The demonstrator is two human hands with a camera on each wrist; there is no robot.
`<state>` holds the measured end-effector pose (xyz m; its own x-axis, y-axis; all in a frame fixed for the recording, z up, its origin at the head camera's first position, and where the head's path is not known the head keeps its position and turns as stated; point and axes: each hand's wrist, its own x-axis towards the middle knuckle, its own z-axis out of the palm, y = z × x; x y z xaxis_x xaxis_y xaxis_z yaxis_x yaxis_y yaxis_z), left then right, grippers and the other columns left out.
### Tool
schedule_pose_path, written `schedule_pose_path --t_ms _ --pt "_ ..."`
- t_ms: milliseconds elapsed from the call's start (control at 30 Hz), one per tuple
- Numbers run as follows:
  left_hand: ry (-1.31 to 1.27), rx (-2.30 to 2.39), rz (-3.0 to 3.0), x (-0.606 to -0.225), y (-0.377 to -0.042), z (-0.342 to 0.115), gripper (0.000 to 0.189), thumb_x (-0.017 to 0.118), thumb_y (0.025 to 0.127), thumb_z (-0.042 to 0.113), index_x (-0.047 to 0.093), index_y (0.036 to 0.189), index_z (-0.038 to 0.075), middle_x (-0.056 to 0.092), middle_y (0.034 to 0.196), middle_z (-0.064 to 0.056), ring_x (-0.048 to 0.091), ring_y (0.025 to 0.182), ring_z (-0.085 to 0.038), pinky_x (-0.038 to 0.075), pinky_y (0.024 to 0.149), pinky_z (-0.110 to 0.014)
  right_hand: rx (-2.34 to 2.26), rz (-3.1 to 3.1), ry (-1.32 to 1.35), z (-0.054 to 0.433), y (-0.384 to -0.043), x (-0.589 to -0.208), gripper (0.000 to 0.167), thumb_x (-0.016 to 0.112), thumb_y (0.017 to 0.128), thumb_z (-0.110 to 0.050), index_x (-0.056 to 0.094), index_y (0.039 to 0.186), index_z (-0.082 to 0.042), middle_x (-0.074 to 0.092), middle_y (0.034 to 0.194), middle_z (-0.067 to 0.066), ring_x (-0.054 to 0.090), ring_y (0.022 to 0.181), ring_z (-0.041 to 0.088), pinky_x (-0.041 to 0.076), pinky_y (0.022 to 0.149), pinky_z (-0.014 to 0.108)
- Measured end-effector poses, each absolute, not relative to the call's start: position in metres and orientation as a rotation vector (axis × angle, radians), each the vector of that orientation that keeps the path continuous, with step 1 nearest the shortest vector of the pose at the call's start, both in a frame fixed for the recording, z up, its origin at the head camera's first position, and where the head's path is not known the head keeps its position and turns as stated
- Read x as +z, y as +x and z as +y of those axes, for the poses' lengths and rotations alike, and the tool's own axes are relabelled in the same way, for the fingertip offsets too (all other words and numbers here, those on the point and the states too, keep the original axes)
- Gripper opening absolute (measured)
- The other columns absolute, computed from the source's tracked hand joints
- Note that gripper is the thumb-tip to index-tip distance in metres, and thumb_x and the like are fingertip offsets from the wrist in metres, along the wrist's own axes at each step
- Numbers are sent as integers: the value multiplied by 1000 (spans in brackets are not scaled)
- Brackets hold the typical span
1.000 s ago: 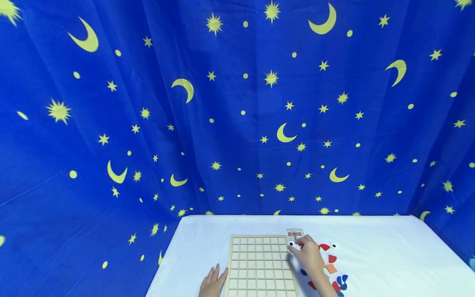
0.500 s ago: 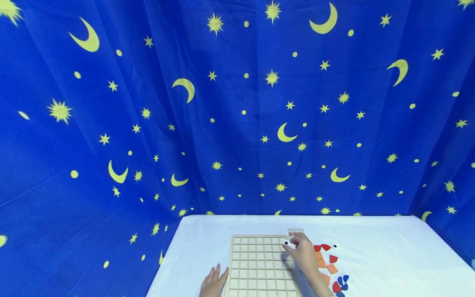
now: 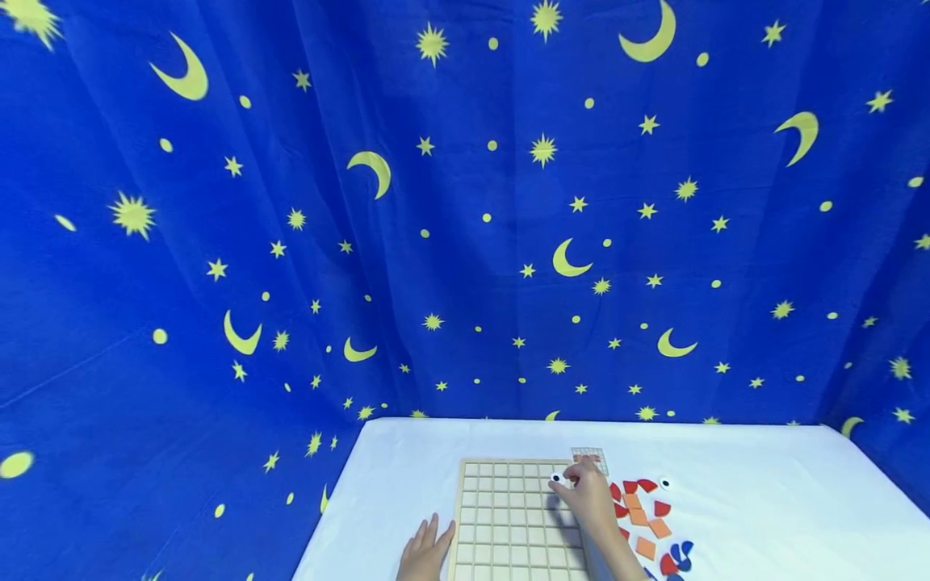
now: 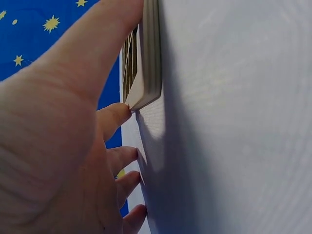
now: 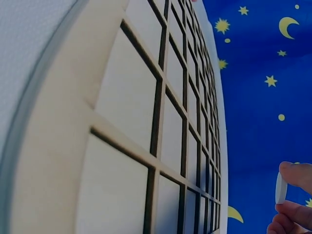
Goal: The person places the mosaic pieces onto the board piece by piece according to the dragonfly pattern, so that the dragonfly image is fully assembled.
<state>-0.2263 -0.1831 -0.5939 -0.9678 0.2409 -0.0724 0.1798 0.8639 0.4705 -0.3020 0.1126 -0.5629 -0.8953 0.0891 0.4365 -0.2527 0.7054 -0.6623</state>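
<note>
A white disc with a black dot, like an eye (image 3: 556, 478), is pinched between the thumb and fingers of my right hand (image 3: 590, 499). It overlaps the upper right squares of a wooden grid board (image 3: 516, 461) in the head view. Edge-on in the right wrist view, the same disc (image 5: 281, 189) looks thin, with the board's squares to its left. My left hand (image 3: 425, 552) lies beside the board's left edge, fingers spread. In the left wrist view the thumb and a fingertip (image 4: 116, 113) are right at the board's rim (image 4: 152, 58).
A printed grid card (image 3: 599, 458) lies behind the right hand, partly covered by it. Right of the board are orange squares (image 3: 646, 548), red pieces (image 3: 662, 508), blue pieces (image 3: 681, 553) and another eye disc (image 3: 665, 484). A blue star-patterned curtain (image 3: 465, 282) hangs behind the white table.
My right hand has moved left with the eye disc, from the board's right edge to over its upper right squares. The view shifted slightly; the left hand stays beside the board.
</note>
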Motion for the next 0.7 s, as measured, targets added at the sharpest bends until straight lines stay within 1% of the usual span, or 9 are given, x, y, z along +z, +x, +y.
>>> schedule_pose_path --t_ms 133,267,333,400,533,700 --pt "324 728 2902 -595 -226 -182 102 83 61 51 41 140 1 31 148 -32 28 135 -55 27 105 -70 1072 -2501 115 110 -302 -562 23 84 66 -14 66 71 -1 55 70 3 46 62 8 38 53 21" --pt "317 732 2903 -596 -226 -182 101 84 61 47 41 140 1 31 148 -32 28 135 -55 27 105 -70 1073 -2491 127 107 -302 -560 22 84 66 -13 66 70 0 58 71 6 53 66 14 40 54 22" --pt "311 735 2899 -595 -226 -181 100 85 61 45 42 140 2 31 148 -31 27 135 -55 27 105 -70 1060 -2486 133 104 -303 -560 22 84 65 -13 66 70 -1 58 71 5 54 66 15 40 54 23" --pt "303 738 2890 -594 -226 -180 99 85 61 43 42 140 2 30 149 -31 27 135 -54 26 106 -69 1048 -2488 140 101 -304 -560 22 85 65 -13 67 70 -2 57 70 4 53 65 13 40 54 22" --pt "290 749 2877 -592 -225 -178 99 85 61 43 42 140 2 30 149 -31 26 136 -54 25 106 -70 1033 -2513 154 95 -305 -558 23 84 66 -15 67 72 -2 55 69 2 45 61 8 38 52 21" --pt "306 738 2899 -592 -223 -178 98 82 65 48 42 140 0 30 148 -33 27 135 -55 26 105 -71 1047 -2544 158 86 -306 -554 23 84 68 -17 68 76 -2 57 71 2 47 63 8 39 54 20"
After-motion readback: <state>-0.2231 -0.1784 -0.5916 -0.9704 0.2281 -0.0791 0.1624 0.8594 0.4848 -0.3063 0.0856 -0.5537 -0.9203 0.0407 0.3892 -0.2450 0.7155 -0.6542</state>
